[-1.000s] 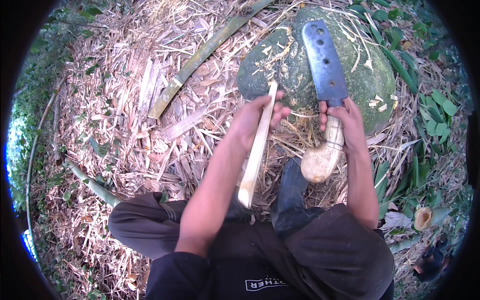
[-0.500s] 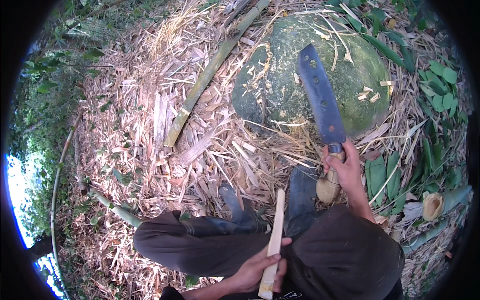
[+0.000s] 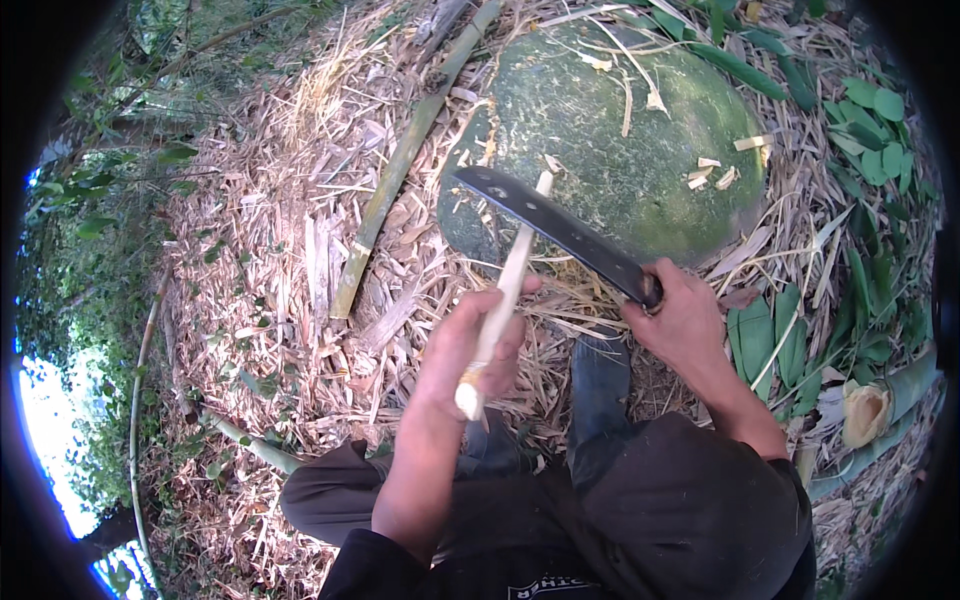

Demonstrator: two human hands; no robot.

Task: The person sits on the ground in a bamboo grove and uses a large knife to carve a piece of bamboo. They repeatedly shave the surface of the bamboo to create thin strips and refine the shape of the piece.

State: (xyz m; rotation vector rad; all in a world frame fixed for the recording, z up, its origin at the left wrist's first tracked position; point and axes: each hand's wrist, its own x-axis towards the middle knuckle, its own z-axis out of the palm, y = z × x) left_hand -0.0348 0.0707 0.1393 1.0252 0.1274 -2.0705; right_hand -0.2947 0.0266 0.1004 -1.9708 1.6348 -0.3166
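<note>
- Stick [image 3: 515,262] had risen from the lower frame to its centre, tip against the view of the green mound [image 3: 640,130].
- Left grip [image 3: 472,345] curled round its lower part.
- Right grip [image 3: 678,308], closed on the knife [image 3: 575,235], had swung the blade leftward, so both crossed; contact was unclear.

Left hand [image 3: 450,345] and right hand [image 3: 681,310] are both curled in a grip, well apart.
The left forearm [image 3: 416,475] is angled up and slightly right, its thumb [image 3: 478,304] and fingers [image 3: 509,338] wrapped from opposite sides. The right hand is held a little higher in view, its back turned up; the right forearm [image 3: 740,412] is slanted up and to the left from the lower right.
</note>
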